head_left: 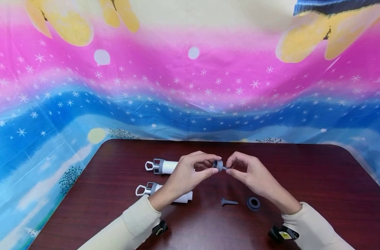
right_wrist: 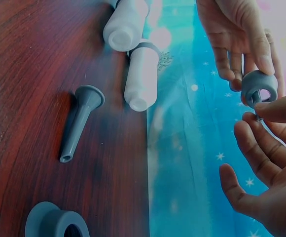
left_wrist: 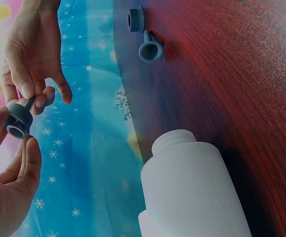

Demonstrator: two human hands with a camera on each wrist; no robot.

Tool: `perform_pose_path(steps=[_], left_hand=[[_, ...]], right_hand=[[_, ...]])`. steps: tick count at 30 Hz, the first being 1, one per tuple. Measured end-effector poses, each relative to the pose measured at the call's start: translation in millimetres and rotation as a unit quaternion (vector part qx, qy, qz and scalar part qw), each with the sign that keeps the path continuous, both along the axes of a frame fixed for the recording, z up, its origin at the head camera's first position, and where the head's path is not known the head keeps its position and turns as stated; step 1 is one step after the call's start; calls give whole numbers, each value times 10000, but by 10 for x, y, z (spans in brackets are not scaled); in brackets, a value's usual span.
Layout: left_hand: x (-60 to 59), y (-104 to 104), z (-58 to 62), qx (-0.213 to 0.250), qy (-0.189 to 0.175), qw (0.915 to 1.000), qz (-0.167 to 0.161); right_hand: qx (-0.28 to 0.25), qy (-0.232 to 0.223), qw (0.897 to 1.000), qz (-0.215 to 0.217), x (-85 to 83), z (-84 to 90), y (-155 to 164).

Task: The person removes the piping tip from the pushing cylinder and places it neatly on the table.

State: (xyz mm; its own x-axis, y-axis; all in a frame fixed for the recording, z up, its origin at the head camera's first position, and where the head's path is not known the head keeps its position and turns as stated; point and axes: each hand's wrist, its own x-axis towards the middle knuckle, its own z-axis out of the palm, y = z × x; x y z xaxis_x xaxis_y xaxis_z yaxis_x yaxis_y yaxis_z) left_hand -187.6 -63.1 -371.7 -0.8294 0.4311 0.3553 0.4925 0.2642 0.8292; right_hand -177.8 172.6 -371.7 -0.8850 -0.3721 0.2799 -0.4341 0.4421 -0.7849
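Observation:
Above the dark wooden table [head_left: 302, 180] my left hand [head_left: 190, 173] pinches a grey ring cap [head_left: 218, 165] between thumb and fingers. My right hand [head_left: 249, 172] pinches the thin grey nozzle tip [right_wrist: 255, 101] that pokes through that cap. From the left wrist view the cap [left_wrist: 18, 121] shows its open end, with the nozzle [left_wrist: 30, 102] held by the right hand's fingertips. Two white tubes with grey collars lie on the table, one [head_left: 165, 166] behind my left hand, one [head_left: 183, 198] under my left wrist.
A loose grey nozzle [head_left: 229, 201] and a second grey ring cap [head_left: 253, 203] lie on the table in front of my right hand. A colourful cloth [head_left: 190, 86] hangs behind the table. Bare wood stretches to the right.

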Motion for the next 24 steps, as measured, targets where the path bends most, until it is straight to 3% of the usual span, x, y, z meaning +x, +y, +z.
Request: perform_pose_path(steps=[24], left_hand=[[-9,5,-13,-128,-317,9994,9]], right_hand=[[-163,-211,9994,232,0,-14,6]])
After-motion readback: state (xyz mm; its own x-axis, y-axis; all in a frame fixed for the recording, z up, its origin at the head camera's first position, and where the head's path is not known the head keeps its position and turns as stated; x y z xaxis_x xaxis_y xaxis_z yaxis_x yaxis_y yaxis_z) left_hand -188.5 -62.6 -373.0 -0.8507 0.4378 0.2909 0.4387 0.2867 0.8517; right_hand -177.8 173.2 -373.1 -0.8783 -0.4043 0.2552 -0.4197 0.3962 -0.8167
